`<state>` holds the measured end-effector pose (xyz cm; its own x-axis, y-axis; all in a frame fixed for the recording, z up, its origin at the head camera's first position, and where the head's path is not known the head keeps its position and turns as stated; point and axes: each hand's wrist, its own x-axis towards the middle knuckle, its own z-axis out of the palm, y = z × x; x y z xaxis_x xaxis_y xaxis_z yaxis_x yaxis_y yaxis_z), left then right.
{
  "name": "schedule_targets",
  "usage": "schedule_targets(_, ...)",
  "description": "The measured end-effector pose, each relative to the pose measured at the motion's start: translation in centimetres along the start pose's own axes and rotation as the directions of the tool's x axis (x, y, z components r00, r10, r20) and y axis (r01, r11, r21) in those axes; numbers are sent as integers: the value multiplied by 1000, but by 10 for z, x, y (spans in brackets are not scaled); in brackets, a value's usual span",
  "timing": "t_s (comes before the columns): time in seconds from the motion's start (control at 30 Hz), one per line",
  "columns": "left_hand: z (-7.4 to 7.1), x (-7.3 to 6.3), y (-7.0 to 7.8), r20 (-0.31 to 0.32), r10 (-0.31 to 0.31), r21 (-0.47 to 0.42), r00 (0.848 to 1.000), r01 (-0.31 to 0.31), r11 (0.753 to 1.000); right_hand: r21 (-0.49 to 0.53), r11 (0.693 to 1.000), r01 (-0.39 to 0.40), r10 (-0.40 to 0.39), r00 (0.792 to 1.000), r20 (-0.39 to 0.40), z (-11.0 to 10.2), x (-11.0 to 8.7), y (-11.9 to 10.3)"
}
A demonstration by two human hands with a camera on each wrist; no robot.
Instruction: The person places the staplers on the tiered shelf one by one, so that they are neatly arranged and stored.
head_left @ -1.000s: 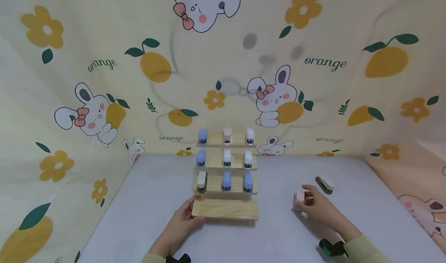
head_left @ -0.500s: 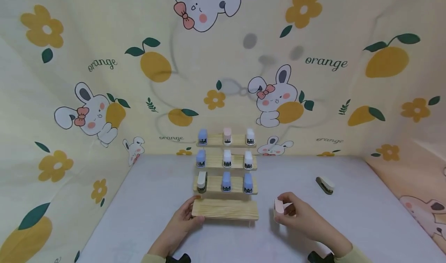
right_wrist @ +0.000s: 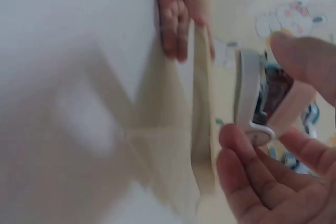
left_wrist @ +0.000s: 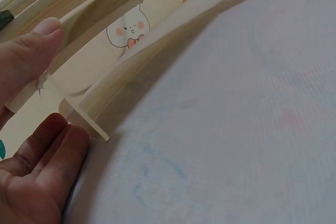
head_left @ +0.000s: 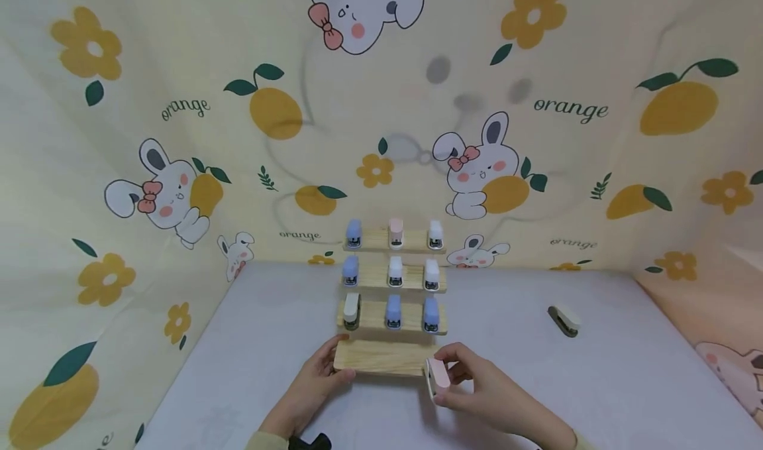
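Observation:
My right hand (head_left: 489,392) pinches a small pink stapler (head_left: 438,374) between thumb and fingers, at the right end of the lowest wooden shelf (head_left: 381,357). In the right wrist view the stapler (right_wrist: 249,90) is tilted, its white base toward the shelf board (right_wrist: 202,108). At the shelf's left end, my left hand (head_left: 311,385) grips the board, thumb at the front corner and index finger at the back corner. The left wrist view shows the thumb (left_wrist: 48,27) on the board's edge and other fingers (left_wrist: 58,156) below, by a clear support (left_wrist: 84,119).
Behind the lowest shelf rise three more tiers with small staplers in rows: blue ones (head_left: 393,311), white ones (head_left: 432,275), a pink one (head_left: 396,232) and a white-and-green one (head_left: 352,311). Another white-and-green stapler (head_left: 563,321) lies on the white table (head_left: 507,304) at right.
My right hand has carried the pink stapler leftward from the right side of the table to the lowest shelf's right end. The left hand stays at the shelf. The head view has shifted slightly.

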<state>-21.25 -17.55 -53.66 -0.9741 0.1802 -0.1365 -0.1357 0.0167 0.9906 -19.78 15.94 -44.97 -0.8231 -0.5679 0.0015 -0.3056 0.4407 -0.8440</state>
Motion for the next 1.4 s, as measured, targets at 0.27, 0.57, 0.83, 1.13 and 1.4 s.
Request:
schedule_targets(0.27, 1, 0, 0, 11, 8, 3, 1000, -8, 1000, -22, 998, 63, -65, 993, -94, 36, 21, -3)
schedule_targets(0.57, 2, -1, -1, 15, -15, -38, 1000, 16, 999, -31, 999, 45, -50, 978, -200, 68, 48, -8)
schedule_targets(0.83, 0, -1, 2, 16, -49, -40, 999, 50, 998, -134, 991, 1, -37, 964, -262, 82, 67, -17)
schedule_targets(1.13, -3, -3, 2, 43, -48, -119, 998, 53, 992, -144, 990, -9, -26, 970, -242, 97, 85, -23)
schedule_targets(1.4, -2, -1, 3, 83, -11, -164, 997, 25, 986, -150, 989, 13, -52, 963, -264, 105, 99, -27)
